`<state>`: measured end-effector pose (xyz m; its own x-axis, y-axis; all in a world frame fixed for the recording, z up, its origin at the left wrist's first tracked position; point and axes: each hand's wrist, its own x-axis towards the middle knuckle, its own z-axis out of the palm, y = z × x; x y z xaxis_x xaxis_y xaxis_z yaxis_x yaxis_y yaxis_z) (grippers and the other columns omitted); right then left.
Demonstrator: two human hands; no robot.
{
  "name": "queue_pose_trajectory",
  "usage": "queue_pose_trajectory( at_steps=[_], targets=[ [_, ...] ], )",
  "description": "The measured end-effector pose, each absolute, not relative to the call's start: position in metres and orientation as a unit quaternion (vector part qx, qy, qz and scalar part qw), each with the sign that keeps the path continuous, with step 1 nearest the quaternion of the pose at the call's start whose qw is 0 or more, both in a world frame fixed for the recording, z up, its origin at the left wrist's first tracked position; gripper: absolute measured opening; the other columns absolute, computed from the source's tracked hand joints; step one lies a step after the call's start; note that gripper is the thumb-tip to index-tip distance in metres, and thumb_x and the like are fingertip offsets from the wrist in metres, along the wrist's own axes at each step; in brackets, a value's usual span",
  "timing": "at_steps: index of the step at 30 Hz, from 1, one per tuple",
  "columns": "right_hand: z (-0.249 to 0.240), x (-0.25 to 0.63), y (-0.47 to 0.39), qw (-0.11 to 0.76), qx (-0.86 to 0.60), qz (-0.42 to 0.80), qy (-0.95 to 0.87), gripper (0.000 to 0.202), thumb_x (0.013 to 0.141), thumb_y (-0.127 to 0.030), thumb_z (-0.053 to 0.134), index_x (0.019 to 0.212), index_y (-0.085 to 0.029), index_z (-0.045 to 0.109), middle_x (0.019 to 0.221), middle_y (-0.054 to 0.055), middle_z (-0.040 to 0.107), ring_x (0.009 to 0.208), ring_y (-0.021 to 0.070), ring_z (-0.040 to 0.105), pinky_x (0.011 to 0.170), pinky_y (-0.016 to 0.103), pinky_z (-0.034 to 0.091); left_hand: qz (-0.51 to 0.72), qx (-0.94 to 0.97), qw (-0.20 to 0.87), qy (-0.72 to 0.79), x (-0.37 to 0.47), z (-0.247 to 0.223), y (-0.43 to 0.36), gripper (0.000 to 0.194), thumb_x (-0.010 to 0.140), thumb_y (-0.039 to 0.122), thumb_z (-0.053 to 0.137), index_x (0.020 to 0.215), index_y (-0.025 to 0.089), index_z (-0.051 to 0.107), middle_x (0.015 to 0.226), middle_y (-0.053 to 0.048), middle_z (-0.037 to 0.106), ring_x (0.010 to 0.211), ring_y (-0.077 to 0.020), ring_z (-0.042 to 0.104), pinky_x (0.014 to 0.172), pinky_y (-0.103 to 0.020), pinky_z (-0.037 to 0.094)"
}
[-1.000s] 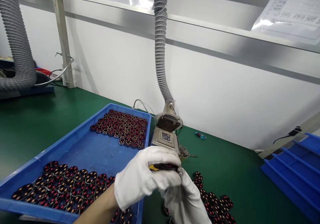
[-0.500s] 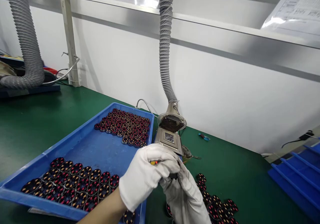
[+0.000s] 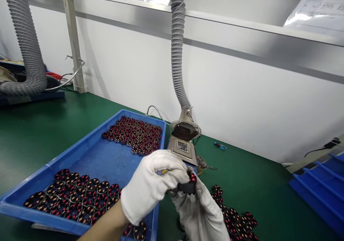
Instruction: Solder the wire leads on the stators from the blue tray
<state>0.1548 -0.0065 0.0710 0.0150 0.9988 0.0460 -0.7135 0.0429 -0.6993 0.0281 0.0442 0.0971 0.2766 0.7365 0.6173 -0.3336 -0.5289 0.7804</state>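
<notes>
Both hands wear white gloves and meet in front of a metal solder pot. My right hand is wrapped round a black ring-shaped part with red pieces inside. From the left, my left hand is closed, with its fingertips at the part's near left side; a bit of something yellow shows between its fingers, too hidden to name. A blue tray beside my left hand holds many similar round parts in rows.
More round parts lie on the green table at the right. A grey duct hangs over the pot. Small blue-handled cutters lie behind, and blue racks stand far right.
My left hand has shifted slightly left and up, and my right hand has turned a little, so more of the black part with its red pieces now shows between them.
</notes>
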Motion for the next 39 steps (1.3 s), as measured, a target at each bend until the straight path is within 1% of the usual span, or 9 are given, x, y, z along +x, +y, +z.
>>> queue_pose_trajectory(
  at_steps=[3,7,12,17,21,27,29,35,39],
  targets=[
    [0.075,0.159,-0.007,0.633,-0.222,0.687,-0.279,0.026,0.068,-0.04,0.075,0.089,-0.026,0.071,0.087,0.005,0.072,0.071,0.0171,0.065,0.068,0.032,0.055,0.598,0.608,0.489,0.185,0.019,0.097,0.046,0.016,0.071,0.011,0.057,0.072,0.018,0.07,0.081,-0.002,0.07,0.077,-0.015,0.063,0.072,-0.024,0.053],
    [0.074,0.164,-0.004,0.631,-0.189,0.708,-0.255,0.024,0.068,-0.041,0.074,0.086,-0.026,0.071,0.09,0.002,0.072,0.084,0.0139,0.065,0.075,0.024,0.053,0.518,0.725,0.407,0.202,0.019,0.097,0.044,0.036,0.064,0.014,0.07,0.1,0.019,0.067,0.111,-0.008,0.064,0.1,-0.022,0.059,0.093,-0.036,0.046],
    [0.072,0.165,-0.005,0.618,-0.22,0.729,-0.195,0.022,0.062,-0.034,0.08,0.08,-0.026,0.07,0.087,-0.004,0.071,0.082,0.0069,0.062,0.07,0.012,0.05,0.541,0.777,0.302,0.108,0.032,0.098,0.045,0.036,0.064,0.015,0.076,0.099,0.016,0.067,0.098,-0.009,0.069,0.09,-0.018,0.062,0.085,-0.03,0.048],
    [0.072,0.153,-0.006,0.628,-0.195,0.72,-0.222,0.017,0.068,-0.036,0.076,0.082,-0.027,0.07,0.088,-0.001,0.07,0.076,0.0142,0.064,0.07,0.028,0.053,0.552,0.678,0.469,0.125,0.035,0.096,0.048,0.011,0.067,0.014,0.07,0.077,0.017,0.073,0.082,-0.006,0.072,0.081,-0.019,0.064,0.079,-0.029,0.05],
    [0.075,0.151,-0.008,0.613,-0.215,0.718,-0.25,0.023,0.066,-0.036,0.077,0.085,-0.025,0.071,0.086,0.003,0.072,0.073,0.0175,0.066,0.07,0.032,0.054,0.57,0.514,0.62,0.166,0.035,0.091,0.048,0.013,0.061,0.009,0.061,0.06,0.017,0.07,0.067,-0.003,0.07,0.067,-0.0176,0.064,0.065,-0.026,0.052],
    [0.077,0.161,-0.009,0.605,-0.174,0.728,-0.271,0.018,0.072,-0.036,0.073,0.087,-0.027,0.071,0.09,0.003,0.073,0.079,0.0134,0.067,0.078,0.025,0.053,0.442,0.583,0.653,0.195,0.015,0.1,0.048,0.026,0.063,0.006,0.062,0.083,0.019,0.072,0.096,-0.004,0.068,0.069,-0.0123,0.062,0.061,-0.021,0.049],
    [0.075,0.162,-0.008,0.613,-0.167,0.721,-0.276,0.012,0.072,-0.034,0.073,0.083,-0.029,0.072,0.096,0.001,0.072,0.082,0.013,0.068,0.081,0.026,0.053,0.419,0.622,0.633,0.19,0.015,0.103,0.046,0.028,0.061,0.0,0.056,0.077,0.017,0.072,0.095,-0.005,0.067,0.077,-0.0141,0.062,0.066,-0.021,0.048],
    [0.073,0.161,-0.009,0.634,-0.228,0.687,-0.273,0.027,0.066,-0.035,0.077,0.091,-0.027,0.071,0.099,0.005,0.071,0.086,0.0211,0.067,0.082,0.039,0.054,0.499,0.619,0.576,0.189,0.026,0.105,0.036,0.018,0.061,0.004,0.05,0.061,0.014,0.066,0.072,-0.004,0.063,0.074,-0.0157,0.059,0.066,-0.024,0.047],
    [0.075,0.164,-0.01,0.628,-0.255,0.665,-0.313,0.028,0.067,-0.038,0.076,0.091,-0.024,0.07,0.092,0.009,0.071,0.083,0.0245,0.067,0.082,0.046,0.053,0.564,0.552,0.595,0.154,0.015,0.103,0.033,0.02,0.064,0.007,0.052,0.071,0.02,0.066,0.085,0.0,0.063,0.077,-0.0133,0.059,0.064,-0.021,0.045]
  ],
)
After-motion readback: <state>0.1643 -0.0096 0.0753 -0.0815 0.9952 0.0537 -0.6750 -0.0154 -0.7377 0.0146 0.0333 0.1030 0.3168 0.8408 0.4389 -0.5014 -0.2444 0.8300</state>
